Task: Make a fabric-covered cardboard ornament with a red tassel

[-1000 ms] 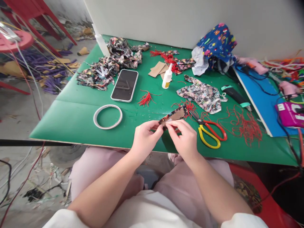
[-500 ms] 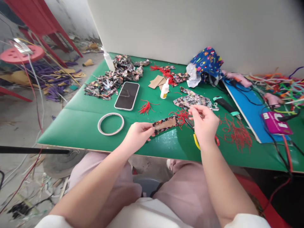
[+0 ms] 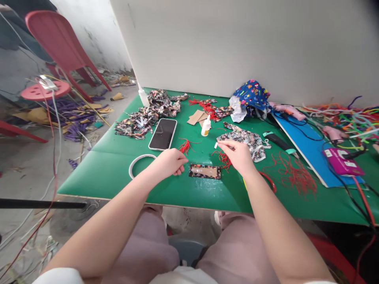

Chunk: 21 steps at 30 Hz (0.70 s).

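A small cardboard rectangle edged with floral fabric lies flat on the green table. My left hand rests just left of it, fingers curled, with nothing visible in them. Beyond the piece, my right hand hovers over a tuft of red threads. Its fingertips pinch a tiny white strip.
Around the hands are a white tape ring, a phone, a small glue bottle, floral fabric scraps, patterned fabric, scissors partly under my right arm, loose red threads and a blue board with cables. Red chairs stand at left.
The left hand set the fabric-covered piece down on the table and let go. The right hand lifted away toward the back, pinching a small white strip. The view tilted up.
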### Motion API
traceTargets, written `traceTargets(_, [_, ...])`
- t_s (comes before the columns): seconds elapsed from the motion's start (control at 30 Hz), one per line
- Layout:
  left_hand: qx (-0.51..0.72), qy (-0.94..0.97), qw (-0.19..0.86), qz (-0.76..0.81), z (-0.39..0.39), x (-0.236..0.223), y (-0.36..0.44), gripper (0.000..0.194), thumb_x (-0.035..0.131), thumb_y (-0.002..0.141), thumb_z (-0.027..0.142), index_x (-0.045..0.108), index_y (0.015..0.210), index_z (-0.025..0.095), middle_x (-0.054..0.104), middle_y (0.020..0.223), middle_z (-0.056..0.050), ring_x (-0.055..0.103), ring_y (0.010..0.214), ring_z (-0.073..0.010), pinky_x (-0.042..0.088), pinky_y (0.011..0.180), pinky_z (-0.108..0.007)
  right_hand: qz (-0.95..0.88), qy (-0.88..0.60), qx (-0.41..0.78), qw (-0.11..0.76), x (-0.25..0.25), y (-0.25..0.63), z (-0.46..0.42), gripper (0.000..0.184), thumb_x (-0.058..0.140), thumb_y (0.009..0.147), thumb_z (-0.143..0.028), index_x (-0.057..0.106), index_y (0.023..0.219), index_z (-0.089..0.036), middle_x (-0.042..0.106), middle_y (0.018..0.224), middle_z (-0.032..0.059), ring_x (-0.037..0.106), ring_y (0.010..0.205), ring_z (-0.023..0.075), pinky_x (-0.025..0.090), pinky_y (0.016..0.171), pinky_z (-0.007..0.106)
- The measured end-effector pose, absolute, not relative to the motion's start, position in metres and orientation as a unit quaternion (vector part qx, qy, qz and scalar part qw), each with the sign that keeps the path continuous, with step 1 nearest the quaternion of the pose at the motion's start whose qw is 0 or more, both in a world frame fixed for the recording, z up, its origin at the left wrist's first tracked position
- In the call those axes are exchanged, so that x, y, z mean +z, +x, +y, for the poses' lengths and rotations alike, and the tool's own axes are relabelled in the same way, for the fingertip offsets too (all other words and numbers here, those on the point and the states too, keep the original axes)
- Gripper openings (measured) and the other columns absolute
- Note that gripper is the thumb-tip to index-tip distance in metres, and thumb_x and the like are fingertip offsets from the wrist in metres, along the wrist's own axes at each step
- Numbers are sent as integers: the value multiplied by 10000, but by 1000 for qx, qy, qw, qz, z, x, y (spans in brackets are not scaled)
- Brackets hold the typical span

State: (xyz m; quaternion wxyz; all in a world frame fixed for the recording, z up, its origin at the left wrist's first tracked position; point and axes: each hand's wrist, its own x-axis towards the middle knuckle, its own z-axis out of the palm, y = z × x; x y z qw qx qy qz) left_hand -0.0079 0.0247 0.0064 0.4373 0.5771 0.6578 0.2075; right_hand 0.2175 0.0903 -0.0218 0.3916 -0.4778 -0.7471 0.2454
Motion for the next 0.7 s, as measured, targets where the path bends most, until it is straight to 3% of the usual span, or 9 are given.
traceTargets(0.13, [277,675,260,633,41,25,-8,242,520,744,343,661,605,205,616,502,4,546,435,-109,390,432,-190,-685,-430,419,412,-16,209,75,251,603,743,-352,695,920,-201,701,890,50,651,741,156,547,586,270])
traceTargets(0.23, [379,663,202,614,38,35,8,233,525,766,375,685,772,206,677,685,-3,585,572,-118,419,523,-194,-707,-376,429,419,-9,202,61,261,573,778,-336,673,988,-218,676,855,34,620,683,117,532,548,236])
traceTargets(0.37, [428,646,214,595,19,35,26,168,544,766,309,661,779,190,669,738,0,591,647,-113,446,600,-196,-791,-346,263,430,1,199,46,327,497,844,-234,568,1162,-263,650,850,10,584,644,78,511,622,226])
traceTargets(0.5, [458,610,290,578,10,30,31,140,533,763,271,631,792,176,656,796,-16,600,697,-124,461,580,-197,-841,-329,98,418,-1,200,40,399,468,854,-167,501,1238,-270,657,943,29,605,767,93,488,706,216])
traceTargets(0.7, [472,586,343,562,12,29,35,142,534,763,288,612,788,173,642,761,-16,598,701,-129,471,580,-202,-876,-319,-41,358,-8,204,39,466,452,856,-154,418,1312,-246,659,992,45,611,856,117,462,733,217])
